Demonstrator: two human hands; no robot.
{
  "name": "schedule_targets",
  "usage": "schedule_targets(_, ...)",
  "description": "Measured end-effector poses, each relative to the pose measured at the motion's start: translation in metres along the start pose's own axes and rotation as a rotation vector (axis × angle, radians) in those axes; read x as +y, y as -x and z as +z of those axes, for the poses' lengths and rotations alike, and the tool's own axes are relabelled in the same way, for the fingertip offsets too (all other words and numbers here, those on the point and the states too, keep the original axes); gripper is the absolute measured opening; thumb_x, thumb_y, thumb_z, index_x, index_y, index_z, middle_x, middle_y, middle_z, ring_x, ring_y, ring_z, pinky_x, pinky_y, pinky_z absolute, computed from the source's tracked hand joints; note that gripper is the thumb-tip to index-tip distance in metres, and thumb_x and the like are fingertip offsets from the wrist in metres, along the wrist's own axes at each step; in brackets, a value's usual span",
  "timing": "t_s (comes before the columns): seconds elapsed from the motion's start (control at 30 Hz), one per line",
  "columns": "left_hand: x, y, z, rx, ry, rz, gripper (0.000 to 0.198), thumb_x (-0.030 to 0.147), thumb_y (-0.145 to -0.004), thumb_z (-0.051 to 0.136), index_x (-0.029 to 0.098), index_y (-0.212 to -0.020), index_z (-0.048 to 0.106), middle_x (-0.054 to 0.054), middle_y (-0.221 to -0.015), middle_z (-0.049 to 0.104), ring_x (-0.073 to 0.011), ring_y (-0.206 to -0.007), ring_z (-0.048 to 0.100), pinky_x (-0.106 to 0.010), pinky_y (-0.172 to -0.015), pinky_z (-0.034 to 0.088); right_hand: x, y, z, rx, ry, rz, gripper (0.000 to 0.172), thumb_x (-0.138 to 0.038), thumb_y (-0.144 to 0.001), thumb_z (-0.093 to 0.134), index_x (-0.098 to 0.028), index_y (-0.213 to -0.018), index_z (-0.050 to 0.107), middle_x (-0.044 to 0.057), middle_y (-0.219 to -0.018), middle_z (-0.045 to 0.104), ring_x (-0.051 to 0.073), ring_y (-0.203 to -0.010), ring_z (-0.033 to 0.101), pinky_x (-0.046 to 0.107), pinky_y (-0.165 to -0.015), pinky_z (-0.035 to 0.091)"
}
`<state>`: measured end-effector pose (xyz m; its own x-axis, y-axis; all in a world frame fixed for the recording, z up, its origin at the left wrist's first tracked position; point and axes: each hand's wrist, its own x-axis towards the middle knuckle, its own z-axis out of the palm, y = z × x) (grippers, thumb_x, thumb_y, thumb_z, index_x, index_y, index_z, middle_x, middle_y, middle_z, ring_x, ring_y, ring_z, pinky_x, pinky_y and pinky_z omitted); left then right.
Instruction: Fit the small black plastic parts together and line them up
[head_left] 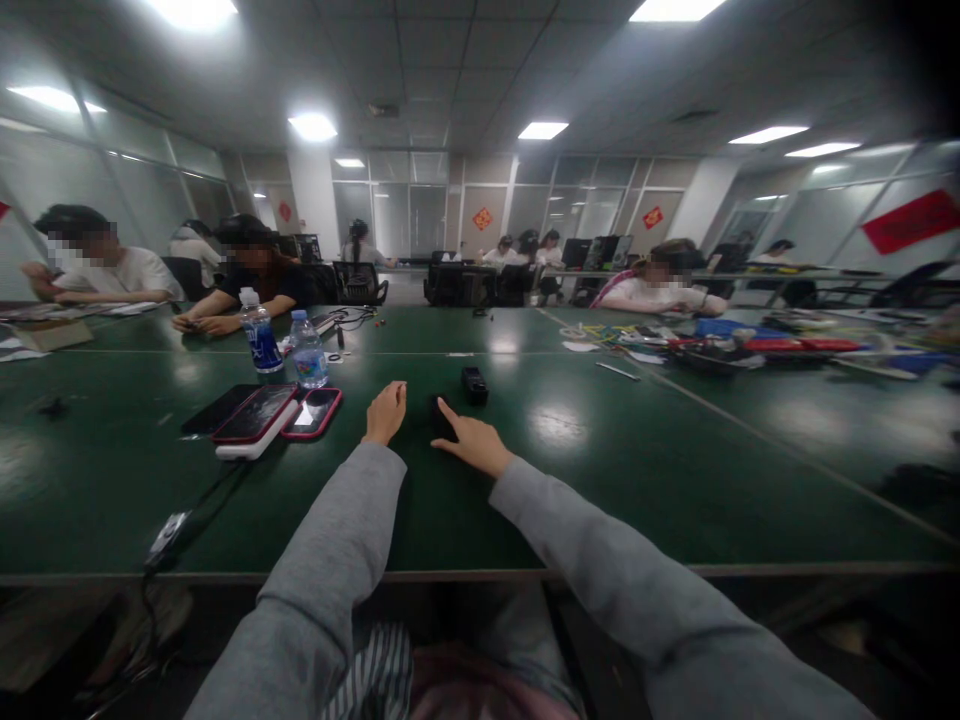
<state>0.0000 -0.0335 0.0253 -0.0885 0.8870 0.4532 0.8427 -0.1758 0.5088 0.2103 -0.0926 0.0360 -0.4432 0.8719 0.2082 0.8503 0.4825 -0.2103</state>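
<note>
Both my arms in grey sleeves reach out over a dark green table [600,470]. My left hand [386,412] rests on the table with its fingers together and stretched forward, holding nothing. My right hand [471,441] lies just to its right, index finger extended and touching a small dark object [441,418] that I cannot make out clearly. A small black box [474,385] stands a little beyond the right hand.
Phones [255,412] in red cases lie left of my hands, on a white power bank, with two water bottles [308,349] behind them. A cable [176,525] runs off the near table edge. Several people sit at the far side and at other tables with clutter [720,345].
</note>
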Motion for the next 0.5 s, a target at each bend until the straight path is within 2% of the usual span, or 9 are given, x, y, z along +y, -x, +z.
schedule_targets(0.07, 0.001, 0.000, 0.003, 0.013, 0.027, 0.056, 0.040, 0.041, -0.101, 0.029, 0.025, -0.128, 0.055, -0.008, -0.124, 0.063, -0.0194, -0.109, 0.061, -0.032, -0.092, 0.047, 0.000, -0.022, 0.014, 0.089, -0.047, 0.022, 0.089, -0.060, -0.091, 0.048, -0.022, -0.156, 0.000, 0.016, -0.121, 0.055, 0.031, -0.111, 0.054, 0.045, -0.094, 0.046)
schedule_targets(0.13, 0.002, 0.000, 0.006, -0.008, 0.052, 0.116, 0.041, 0.043, -0.100, 0.031, 0.024, -0.128, 0.055, -0.008, -0.125, 0.061, -0.0187, -0.106, 0.062, -0.031, -0.091, 0.048, 0.008, -0.031, 0.023, 0.156, -0.085, 0.021, 0.091, -0.058, -0.091, 0.048, -0.018, -0.155, -0.002, 0.018, -0.126, 0.051, 0.032, -0.115, 0.050, 0.047, -0.096, 0.044)
schedule_targets(0.23, 0.003, 0.002, 0.009, -0.060, 0.069, 0.174, 0.045, 0.052, -0.098, 0.034, 0.026, -0.129, 0.054, -0.007, -0.127, 0.056, -0.0159, -0.093, 0.064, -0.030, -0.086, 0.050, 0.024, -0.030, 0.028, 0.229, -0.138, -0.001, 0.082, -0.054, -0.093, 0.046, -0.020, -0.155, 0.005, 0.017, -0.127, 0.048, 0.032, -0.115, 0.048, 0.052, -0.098, 0.042)
schedule_targets(0.3, 0.004, 0.003, 0.010, -0.078, 0.049, 0.194, 0.048, 0.056, -0.095, 0.039, 0.027, -0.131, 0.054, -0.007, -0.129, 0.053, -0.0155, -0.092, 0.064, -0.031, -0.085, 0.051, 0.032, -0.028, 0.028, 0.313, -0.176, 0.003, 0.072, -0.051, -0.095, 0.041, -0.024, -0.154, 0.010, 0.016, -0.129, 0.045, 0.033, -0.118, 0.045, 0.056, -0.099, 0.040)
schedule_targets(0.4, 0.003, 0.003, 0.010, -0.079, -0.005, 0.242, 0.049, 0.055, -0.092, 0.048, 0.029, -0.133, 0.053, -0.008, -0.137, 0.046, -0.0194, -0.106, 0.061, -0.034, -0.092, 0.050, 0.040, -0.030, 0.027, 0.423, -0.177, 0.049, 0.063, -0.047, -0.096, 0.036, -0.026, -0.152, 0.017, 0.016, -0.140, 0.036, 0.036, -0.127, 0.036, 0.061, -0.101, 0.036)
schedule_targets(0.5, 0.000, 0.001, 0.012, -0.082, -0.054, 0.306, 0.049, 0.050, -0.093, 0.050, 0.031, -0.138, 0.049, -0.008, -0.149, 0.036, -0.0247, -0.126, 0.050, -0.040, -0.101, 0.044, 0.050, -0.036, 0.029, 0.474, -0.107, 0.057, 0.058, -0.041, -0.095, 0.038, -0.026, -0.150, 0.023, 0.013, -0.150, 0.024, 0.035, -0.137, 0.025, 0.060, -0.106, 0.030)
